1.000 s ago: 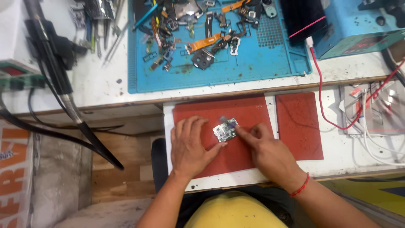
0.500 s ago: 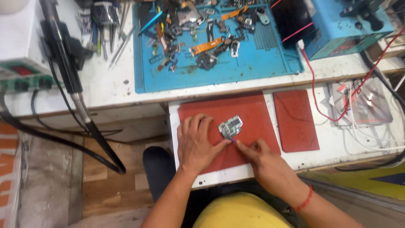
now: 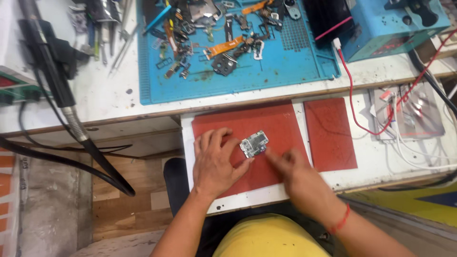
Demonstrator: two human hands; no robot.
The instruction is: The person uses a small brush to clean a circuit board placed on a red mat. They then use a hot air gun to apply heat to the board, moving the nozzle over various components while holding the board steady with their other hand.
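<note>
Nearest, the left hand (image 3: pixel 215 164) lies flat on the red mat (image 3: pixel 281 124), fingers spread, thumb and forefinger touching the left edge of the small circuit board (image 3: pixel 253 143) that rests on the mat's middle. The right hand (image 3: pixel 297 173) is blurred, its fingers reaching the board's right edge; whether they pinch it I cannot tell. Farther on the bench (image 3: pixel 109 95), a blue mat (image 3: pixel 285 66) carries loose parts.

Small circuit board (image 3: pixel 253 143) flat on red mat (image 3: pixel 276 124)
</note>
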